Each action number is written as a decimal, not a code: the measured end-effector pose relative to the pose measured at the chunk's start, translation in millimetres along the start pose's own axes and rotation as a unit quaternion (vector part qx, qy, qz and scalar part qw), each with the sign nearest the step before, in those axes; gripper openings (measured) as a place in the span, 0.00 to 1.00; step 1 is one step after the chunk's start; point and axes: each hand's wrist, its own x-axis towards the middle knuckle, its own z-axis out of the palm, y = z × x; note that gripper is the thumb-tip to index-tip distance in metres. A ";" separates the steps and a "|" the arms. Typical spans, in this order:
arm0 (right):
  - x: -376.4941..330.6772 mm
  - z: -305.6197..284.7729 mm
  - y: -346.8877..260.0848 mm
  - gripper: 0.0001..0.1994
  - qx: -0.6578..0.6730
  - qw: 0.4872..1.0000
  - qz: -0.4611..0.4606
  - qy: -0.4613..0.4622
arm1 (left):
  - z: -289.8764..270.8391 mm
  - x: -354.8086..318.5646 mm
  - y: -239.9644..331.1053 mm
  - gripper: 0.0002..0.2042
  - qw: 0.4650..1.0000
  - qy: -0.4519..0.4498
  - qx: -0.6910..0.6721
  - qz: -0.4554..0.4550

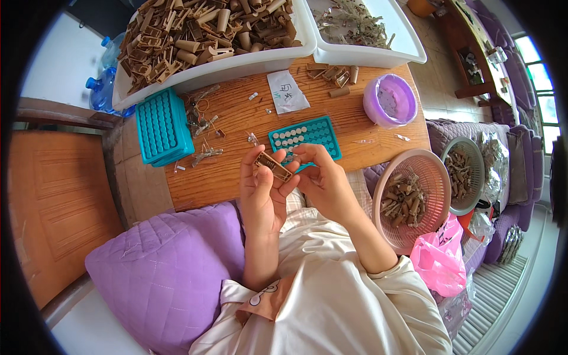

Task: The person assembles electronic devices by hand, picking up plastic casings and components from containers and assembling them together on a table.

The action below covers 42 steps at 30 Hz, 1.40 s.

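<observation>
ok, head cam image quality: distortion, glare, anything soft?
Head view: black fisheye rim at the corners, white bin's front edge bowed; head view, right: window nearly blown out, glints on clear plastic; head view, centre: brown piece in the left hand fairly sharp, fine inner detail too small to judge.

A wide fisheye camera, worn on the person's head as the left of a side-by-side pair, looks steeply down past the pale shirt [331, 290] at six o'clock, with the left hand [264, 198] and right hand [325, 186] at close range near the centre. It faces forward over the wooden table [207, 180] toward twelve o'clock, reaching out to a brown door [71, 207] at about nine and a window [538, 89] between two and three, straight edges bowing toward its dark round rim.
</observation>
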 end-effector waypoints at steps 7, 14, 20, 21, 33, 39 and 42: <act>13.0 -6.5 5.6 0.19 0.068 0.994 -0.078 -0.042 | -3.8 2.5 -6.7 0.17 0.999 0.003 0.034 0.011; 17.8 6.7 6.8 0.16 -0.064 0.995 -0.074 0.021 | -6.0 -3.6 -25.5 0.16 0.984 0.024 0.154 0.083; 35.9 -13.0 13.7 0.13 -0.168 0.981 -0.046 -0.089 | -17.7 -2.0 -25.2 0.16 0.990 0.058 0.126 0.039; 41.3 -22.8 23.4 0.13 -0.098 0.988 -0.020 -0.117 | -19.8 -1.4 -22.1 0.16 0.994 0.065 0.087 0.011; 69.4 -37.4 66.0 0.07 -0.458 0.868 -0.161 0.102 | -35.5 7.3 -8.1 0.20 0.991 0.045 0.119 -0.044; 72.7 -41.9 64.0 0.03 -0.487 0.845 -0.217 0.052 | -36.2 8.9 -6.5 0.21 0.989 0.030 0.116 -0.092; 61.4 -34.2 48.8 0.06 -0.353 0.898 -0.253 0.067 | -33.5 8.7 -6.2 0.20 0.988 0.010 0.126 -0.085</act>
